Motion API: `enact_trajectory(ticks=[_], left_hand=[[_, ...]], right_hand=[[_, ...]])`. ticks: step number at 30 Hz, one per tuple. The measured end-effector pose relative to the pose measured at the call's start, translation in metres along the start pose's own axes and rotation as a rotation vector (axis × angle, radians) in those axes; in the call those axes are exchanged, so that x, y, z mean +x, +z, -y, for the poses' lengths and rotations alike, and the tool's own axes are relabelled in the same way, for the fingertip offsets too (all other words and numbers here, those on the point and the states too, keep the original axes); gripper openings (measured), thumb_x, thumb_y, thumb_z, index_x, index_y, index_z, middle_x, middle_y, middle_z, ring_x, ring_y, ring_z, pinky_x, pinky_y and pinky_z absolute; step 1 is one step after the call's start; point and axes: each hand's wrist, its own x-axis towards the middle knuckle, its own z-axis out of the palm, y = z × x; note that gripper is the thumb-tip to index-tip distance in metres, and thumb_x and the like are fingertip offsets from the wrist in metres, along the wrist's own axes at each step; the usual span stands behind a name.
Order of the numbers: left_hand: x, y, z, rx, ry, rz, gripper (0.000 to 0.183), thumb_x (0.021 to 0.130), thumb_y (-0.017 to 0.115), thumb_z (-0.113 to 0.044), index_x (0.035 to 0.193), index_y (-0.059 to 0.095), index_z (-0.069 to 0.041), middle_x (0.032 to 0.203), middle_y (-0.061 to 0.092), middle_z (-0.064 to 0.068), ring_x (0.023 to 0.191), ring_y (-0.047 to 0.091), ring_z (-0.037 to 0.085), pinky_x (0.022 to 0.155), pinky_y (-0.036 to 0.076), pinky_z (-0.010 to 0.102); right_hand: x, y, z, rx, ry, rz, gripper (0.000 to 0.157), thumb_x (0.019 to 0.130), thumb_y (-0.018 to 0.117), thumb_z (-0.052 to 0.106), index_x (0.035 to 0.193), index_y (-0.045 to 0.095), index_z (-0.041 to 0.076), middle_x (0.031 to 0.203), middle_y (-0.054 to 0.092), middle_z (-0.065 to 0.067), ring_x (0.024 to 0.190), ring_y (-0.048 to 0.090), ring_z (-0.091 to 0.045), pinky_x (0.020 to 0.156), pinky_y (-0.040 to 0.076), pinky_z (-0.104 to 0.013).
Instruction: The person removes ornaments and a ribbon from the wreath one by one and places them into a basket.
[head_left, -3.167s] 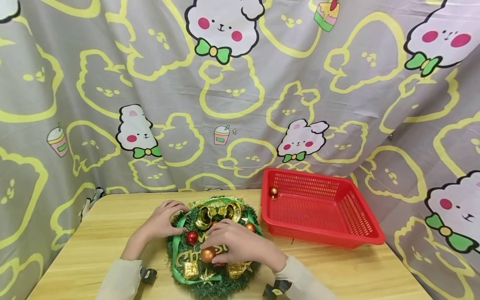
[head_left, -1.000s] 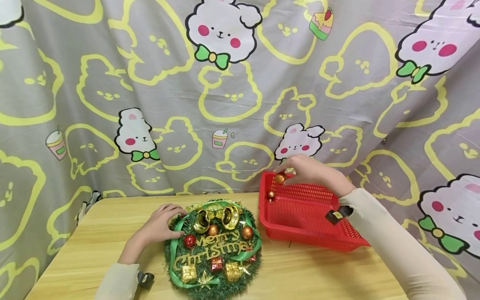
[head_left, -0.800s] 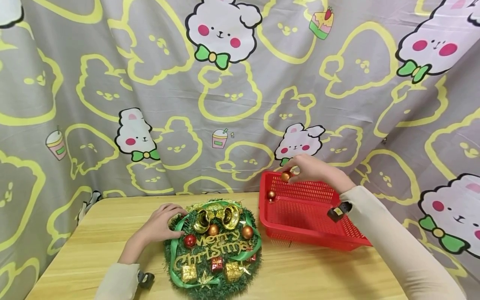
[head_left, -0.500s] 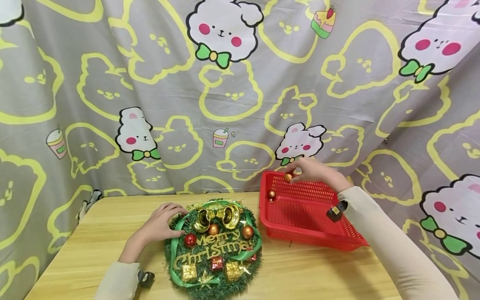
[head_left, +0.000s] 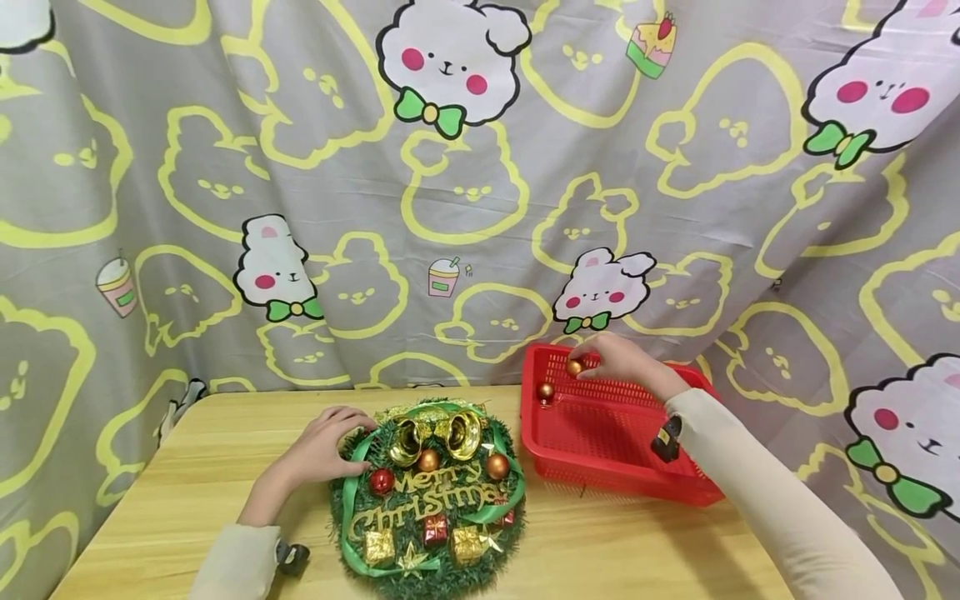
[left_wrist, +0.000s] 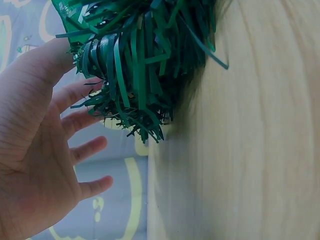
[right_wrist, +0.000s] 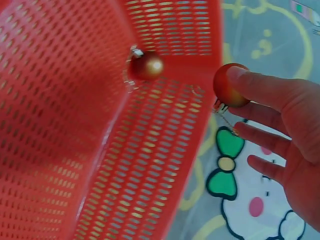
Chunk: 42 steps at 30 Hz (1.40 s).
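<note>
Right hand [head_left: 617, 362]: bauble [head_left: 574, 367] pinched at basket's [head_left: 603, 427] far-left corner (a slack grip, I fear, could drop it outside). Left hand [head_left: 324, 446]: relaxed, touching wreath [head_left: 431, 510].

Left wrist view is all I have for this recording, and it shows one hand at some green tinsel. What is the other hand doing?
Observer: The right hand pinches an orange-gold ball.
Operator: Is there another ball near it?
Observer: Yes, a second ball lies inside the red basket.
Operator: And the green tinsel in my view, what does the rest of it look like?
Observer: The head view shows that it belongs to a round wreath with gold lettering across it.
</note>
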Motion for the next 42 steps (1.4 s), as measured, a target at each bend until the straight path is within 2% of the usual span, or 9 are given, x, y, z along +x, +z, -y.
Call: enact_trajectory(ticks=[4, 9, 12, 17, 28, 31, 35, 38, 42], left_hand=[[-0.001, 0.002, 0.001, -0.003, -0.011, 0.016, 0.054, 0.076, 0.088, -0.031, 0.124, 0.068, -0.019, 0.136, 0.061, 0.014, 0.129, 0.05, 0.042, 0.104, 0.038, 0.072], [-0.001, 0.002, 0.0, -0.011, -0.018, 0.021, 0.054, 0.076, 0.088, -0.032, 0.125, 0.068, -0.019, 0.136, 0.061, 0.015, 0.13, 0.05, 0.042, 0.104, 0.038, 0.072], [0.0, 0.001, 0.0, -0.013, -0.016, 0.013, 0.055, 0.075, 0.088, -0.032, 0.124, 0.068, -0.019, 0.136, 0.062, 0.015, 0.129, 0.05, 0.042, 0.104, 0.038, 0.072], [0.0, -0.001, -0.001, -0.015, -0.008, 0.004, 0.054, 0.075, 0.089, -0.033, 0.123, 0.069, -0.019, 0.134, 0.063, 0.013, 0.128, 0.051, 0.041, 0.103, 0.039, 0.072], [0.0, -0.002, 0.0, 0.002, -0.006, 0.001, 0.054, 0.076, 0.088, -0.034, 0.124, 0.069, -0.02, 0.134, 0.063, 0.013, 0.128, 0.052, 0.041, 0.102, 0.04, 0.071], [0.0, -0.001, 0.001, -0.004, -0.006, -0.005, 0.054, 0.075, 0.089, -0.032, 0.124, 0.069, -0.019, 0.133, 0.063, 0.014, 0.128, 0.052, 0.041, 0.102, 0.04, 0.071], [0.001, 0.001, 0.001, -0.006, -0.004, 0.001, 0.054, 0.076, 0.088, -0.03, 0.125, 0.069, -0.019, 0.134, 0.063, 0.015, 0.128, 0.051, 0.042, 0.103, 0.039, 0.071], [0.001, 0.001, 0.002, -0.003, -0.006, 0.009, 0.054, 0.076, 0.087, -0.031, 0.125, 0.068, -0.02, 0.135, 0.062, 0.014, 0.129, 0.051, 0.042, 0.102, 0.039, 0.071], [0.002, 0.001, 0.002, -0.011, -0.025, 0.018, 0.055, 0.076, 0.087, -0.03, 0.126, 0.068, -0.019, 0.136, 0.061, 0.015, 0.13, 0.05, 0.042, 0.104, 0.037, 0.072]], right_hand=[[-0.001, 0.014, -0.008, -0.063, -0.062, -0.009, 0.031, 0.083, 0.085, 0.02, 0.11, 0.078, 0.007, 0.103, 0.078, -0.004, 0.098, 0.072, -0.024, 0.087, 0.06, -0.046], [-0.002, 0.029, -0.012, -0.107, -0.051, -0.003, 0.032, 0.083, 0.085, 0.021, 0.111, 0.078, 0.007, 0.105, 0.077, -0.006, 0.098, 0.072, -0.026, 0.085, 0.06, -0.048], [-0.001, 0.035, -0.012, -0.131, -0.086, -0.019, 0.032, 0.081, 0.087, 0.019, 0.108, 0.078, 0.006, 0.102, 0.077, -0.007, 0.094, 0.072, -0.026, 0.082, 0.06, -0.048], [0.001, 0.043, -0.013, -0.204, -0.148, -0.03, 0.033, 0.079, 0.088, 0.02, 0.107, 0.078, 0.006, 0.098, 0.077, -0.005, 0.09, 0.071, -0.023, 0.08, 0.06, -0.044], [0.002, 0.051, -0.016, -0.261, -0.159, -0.021, 0.032, 0.079, 0.088, 0.019, 0.107, 0.077, 0.008, 0.097, 0.075, -0.005, 0.09, 0.069, -0.024, 0.085, 0.058, -0.049], [0.003, 0.052, -0.017, -0.264, -0.159, -0.011, 0.031, 0.08, 0.087, 0.019, 0.107, 0.077, 0.008, 0.096, 0.075, -0.005, 0.09, 0.069, -0.023, 0.086, 0.057, -0.048], [0.006, 0.054, -0.019, -0.235, -0.142, 0.028, 0.027, 0.08, 0.087, 0.019, 0.104, 0.077, 0.009, 0.093, 0.074, -0.003, 0.085, 0.067, -0.02, 0.08, 0.059, -0.044], [0.007, 0.055, -0.021, -0.178, -0.089, 0.074, 0.027, 0.082, 0.086, 0.019, 0.105, 0.077, 0.009, 0.095, 0.075, -0.002, 0.085, 0.068, -0.019, 0.081, 0.06, -0.043], [0.008, 0.055, -0.023, -0.072, -0.001, 0.122, 0.031, 0.085, 0.083, 0.018, 0.113, 0.077, 0.006, 0.105, 0.077, -0.006, 0.094, 0.071, -0.022, 0.088, 0.059, -0.047]])
